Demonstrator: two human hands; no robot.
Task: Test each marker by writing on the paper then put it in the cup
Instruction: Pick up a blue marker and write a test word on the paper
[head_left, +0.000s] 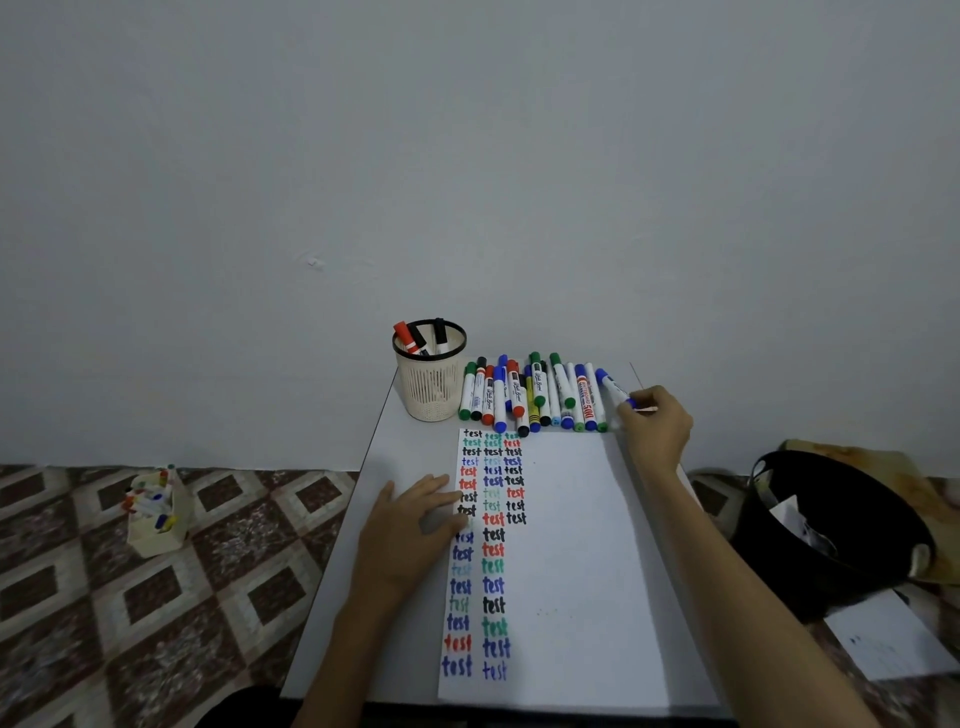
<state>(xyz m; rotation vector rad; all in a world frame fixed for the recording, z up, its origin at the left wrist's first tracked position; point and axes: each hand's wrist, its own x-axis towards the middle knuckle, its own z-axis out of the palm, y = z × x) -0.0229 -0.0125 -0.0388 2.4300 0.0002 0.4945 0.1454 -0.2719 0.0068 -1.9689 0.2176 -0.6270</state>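
Gripping a blue-capped white marker (613, 388).
Pinched by right hand (655, 427) fingers; left hand (415, 525) fingers released, flat on white paper sheet (571, 545).

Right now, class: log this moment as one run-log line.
right hand: pinches blue marker | left hand: flat on paper | cup: holds markers

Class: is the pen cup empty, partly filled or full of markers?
Partly filled. The cup holds about three markers, one red and two black, with room left inside.
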